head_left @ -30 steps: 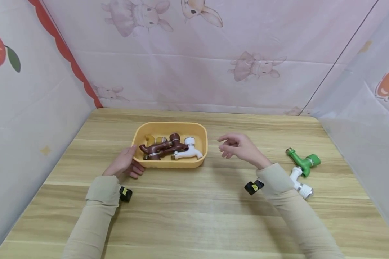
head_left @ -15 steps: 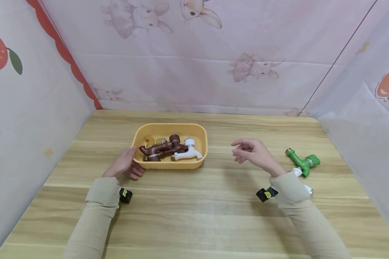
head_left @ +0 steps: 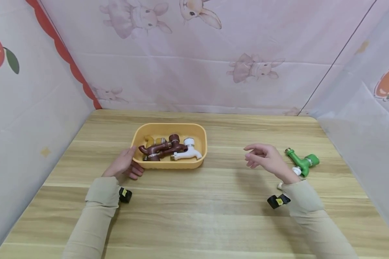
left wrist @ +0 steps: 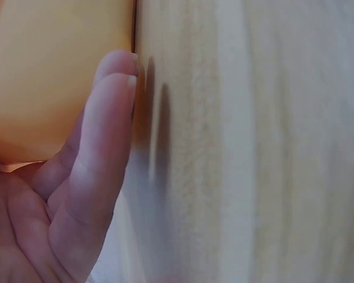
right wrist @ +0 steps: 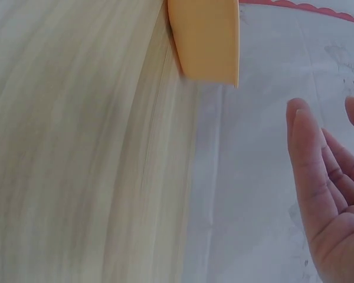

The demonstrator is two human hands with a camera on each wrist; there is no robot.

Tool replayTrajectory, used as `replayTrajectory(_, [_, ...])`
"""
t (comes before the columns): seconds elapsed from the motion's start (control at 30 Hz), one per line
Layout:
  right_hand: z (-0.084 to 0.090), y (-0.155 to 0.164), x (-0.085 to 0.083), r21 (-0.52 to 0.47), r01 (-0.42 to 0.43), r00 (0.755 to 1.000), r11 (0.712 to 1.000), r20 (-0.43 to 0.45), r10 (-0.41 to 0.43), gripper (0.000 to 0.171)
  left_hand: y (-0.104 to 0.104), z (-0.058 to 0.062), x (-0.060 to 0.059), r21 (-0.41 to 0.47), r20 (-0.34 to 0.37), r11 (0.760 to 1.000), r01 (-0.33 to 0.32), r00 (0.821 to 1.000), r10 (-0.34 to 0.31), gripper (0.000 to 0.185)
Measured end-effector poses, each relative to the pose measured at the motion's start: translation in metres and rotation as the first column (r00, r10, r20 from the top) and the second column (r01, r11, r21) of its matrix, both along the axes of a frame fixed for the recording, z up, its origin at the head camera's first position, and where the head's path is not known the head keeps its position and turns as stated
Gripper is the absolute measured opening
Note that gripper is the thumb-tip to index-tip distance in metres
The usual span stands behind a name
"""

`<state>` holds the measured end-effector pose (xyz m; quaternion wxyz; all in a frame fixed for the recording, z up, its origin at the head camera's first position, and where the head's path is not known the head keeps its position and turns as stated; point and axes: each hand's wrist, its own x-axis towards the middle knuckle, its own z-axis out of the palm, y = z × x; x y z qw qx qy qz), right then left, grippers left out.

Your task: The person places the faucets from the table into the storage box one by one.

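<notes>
From the head camera, the left hand (head_left: pixel 123 166) rests against the near left corner of the yellow tray (head_left: pixel 139 135), thumb on its rim and fingers loosely curled at its wall. Inside lie a brown tap (head_left: pixel 160 148) and a white tap (head_left: pixel 186 153), crowded together. The right hand (head_left: pixel 269 160) hovers above the wooden table (head_left: pixel 194 216), fingers relaxed and holding nothing, just beside a green tap (head_left: pixel 303 162) near the table's right edge (a broad bare stretch separates this hand from the tray).

At the left wrist, straight fingers (left wrist: pixel 100 153) lie along the tray's wall where it meets the table.

At the right wrist, the empty palm (right wrist: pixel 330 194) hangs well apart from the tray's end (right wrist: pixel 206 41).
</notes>
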<state>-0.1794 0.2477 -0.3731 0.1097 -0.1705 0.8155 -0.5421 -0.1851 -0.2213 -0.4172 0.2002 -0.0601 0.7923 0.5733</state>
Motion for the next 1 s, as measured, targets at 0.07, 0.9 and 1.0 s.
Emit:
replayTrajectory(0.07, [-0.001,0.004,0.003,-0.002,0.009,1.0,1.0,0.004,-0.009,0.034,0.0,0.0,0.0,-0.004,0.0,1.0,0.002,1.0,-0.002,0.067])
replayTrajectory(0.9, [-0.011,0.064,0.039,0.042,0.191,0.977,0.981,-0.109,-0.186,0.04,0.001,0.0,-0.001,0.017,0.012,1.0,0.018,1.0,-0.018,0.069])
replayTrajectory(1.0, [-0.014,0.069,0.045,0.022,0.218,0.965,0.976,-0.152,-0.213,0.036,0.0,-0.001,-0.001,0.013,0.01,1.0,0.019,1.0,-0.019,0.068])
